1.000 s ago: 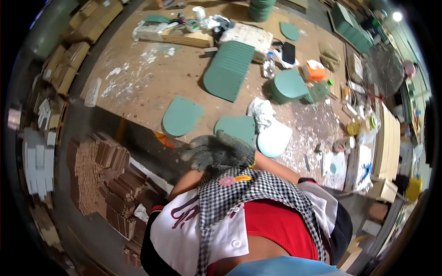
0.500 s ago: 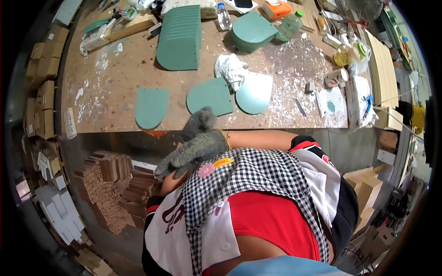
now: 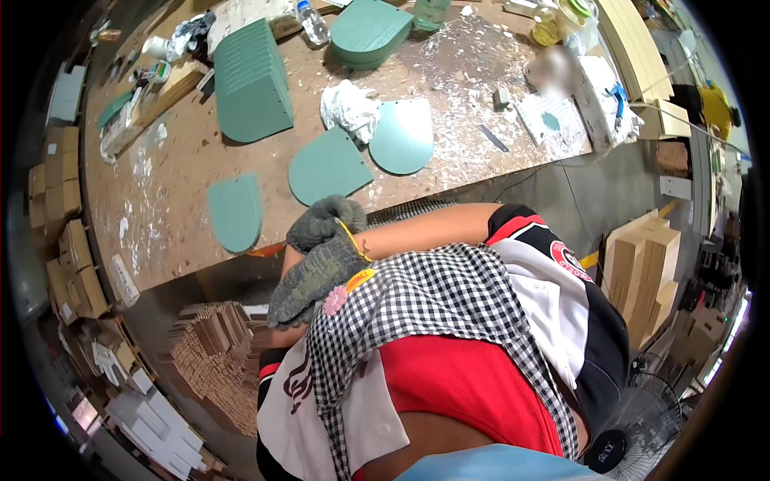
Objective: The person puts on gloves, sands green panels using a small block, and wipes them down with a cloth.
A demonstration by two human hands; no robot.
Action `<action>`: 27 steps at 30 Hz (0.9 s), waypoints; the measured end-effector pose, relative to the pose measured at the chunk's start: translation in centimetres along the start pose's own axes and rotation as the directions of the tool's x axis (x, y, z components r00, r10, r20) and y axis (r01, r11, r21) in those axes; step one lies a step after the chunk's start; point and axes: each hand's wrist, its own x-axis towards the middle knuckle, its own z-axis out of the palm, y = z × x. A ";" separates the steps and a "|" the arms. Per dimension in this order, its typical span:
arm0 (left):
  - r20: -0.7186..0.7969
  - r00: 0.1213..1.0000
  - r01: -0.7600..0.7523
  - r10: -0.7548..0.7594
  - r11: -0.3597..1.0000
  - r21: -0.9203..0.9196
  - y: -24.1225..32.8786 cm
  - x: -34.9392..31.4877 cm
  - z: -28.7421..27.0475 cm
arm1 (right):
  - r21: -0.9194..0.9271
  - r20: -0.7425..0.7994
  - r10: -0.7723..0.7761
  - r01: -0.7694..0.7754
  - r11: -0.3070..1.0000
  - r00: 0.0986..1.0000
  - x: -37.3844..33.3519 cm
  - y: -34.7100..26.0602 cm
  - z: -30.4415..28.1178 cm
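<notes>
My left hand [image 3: 325, 221], in a grey knitted glove, is curled up by the table's front edge, against my right wrist. Whatever its fingers may hold is hidden. Lying across my left forearm is my right hand [image 3: 314, 282], gloved in grey with a yellow cuff, its fingers wrapped around that forearm. Closest to the hands on the table are a green round-ended panel [image 3: 330, 166], a second green panel [image 3: 235, 212] to the left and a paler, shiny panel [image 3: 403, 136] to the right. A crumpled white cloth [image 3: 350, 111] touches the panels behind.
A fanned row of green panels [image 3: 253, 100] and a green stack [image 3: 370, 36] stand farther back on the worktable [image 3: 172, 232]. Beside them is a water bottle [image 3: 314, 26]. Brown cardboard pieces [image 3: 215, 353] are piled at lower left; a fan [image 3: 634, 425] stands at lower right.
My view has turned, so the table now slants. My left hand has drawn back toward my right wrist and curled; my right hand has closed more around the left forearm. The panels stay put.
</notes>
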 end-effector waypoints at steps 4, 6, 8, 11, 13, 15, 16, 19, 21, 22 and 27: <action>-0.035 0.999 0.022 -0.020 0.998 0.058 -1.0 0.2 1.0 | -0.145 0.044 -0.469 0.470 0.871 0.882 3.1 6.9 -0.4; -0.163 0.986 -0.062 0.031 0.980 -0.192 -0.1 1.7 -0.1 | 0.108 -0.085 -0.097 0.106 0.988 0.992 -0.3 -1.6 -0.3; -0.076 0.997 -0.011 0.007 0.999 -0.053 -1.6 1.9 0.1 | 0.338 -0.113 0.150 -0.104 0.935 0.982 -0.9 -10.5 1.0; 0.029 0.992 0.119 -0.121 0.992 0.040 2.1 2.0 -1.9 | 0.478 -0.145 0.159 -0.072 0.875 0.977 0.0 -10.5 0.9; -0.028 0.999 0.019 -0.019 1.000 -0.001 0.8 2.2 -0.5 | 0.561 -0.139 0.159 -0.054 0.826 0.978 1.0 -10.2 0.8; -0.074 0.996 -0.056 0.055 0.998 -0.015 0.3 2.8 0.6 | 0.651 -0.137 0.149 -0.024 0.759 0.979 1.9 -10.4 0.7; -0.095 0.992 -0.088 0.086 0.996 -0.015 -0.1 3.3 0.9 | 0.702 -0.137 0.140 -0.004 0.712 0.981 2.5 -10.7 0.6; -0.221 0.952 -0.217 0.210 0.976 -0.006 -0.3 6.2 2.0 | 0.341 -0.267 0.167 -0.069 0.938 0.949 2.4 -11.9 0.1; -0.365 0.857 -0.332 0.363 0.932 0.146 0.1 10.0 3.1 | 0.747 -0.222 0.234 0.011 0.665 0.947 4.0 -5.5 -0.5; -0.415 0.783 -0.365 0.463 0.883 0.297 0.0 12.3 3.8 | 0.745 -0.234 0.235 0.018 0.667 0.944 4.4 -5.9 -1.2; -0.678 0.657 -0.453 0.331 0.891 -0.004 -4.6 20.5 5.4 | -0.328 -0.584 0.124 -0.373 0.868 0.802 3.1 -10.4 -8.1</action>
